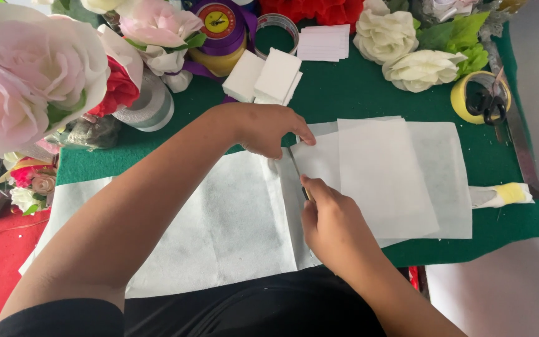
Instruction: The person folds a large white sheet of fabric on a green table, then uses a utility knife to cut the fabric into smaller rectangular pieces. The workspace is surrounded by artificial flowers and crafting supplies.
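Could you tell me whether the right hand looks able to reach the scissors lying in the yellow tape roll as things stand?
Probably yes. The right hand is busy with a thin blade on the white sheet, but only flat cut sheets lie between it and the scissors.

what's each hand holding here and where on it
The right hand holds a thin blade by its near end, tip on the white sheet. The left hand holds nothing; it lies flat on the sheet's far edge.

The left hand (268,129) lies palm down at centre frame, fingers (299,132) spread flat, forearm running to the lower left. The right hand (330,223) sits just below it, curled into a grip, index finger extended forward.
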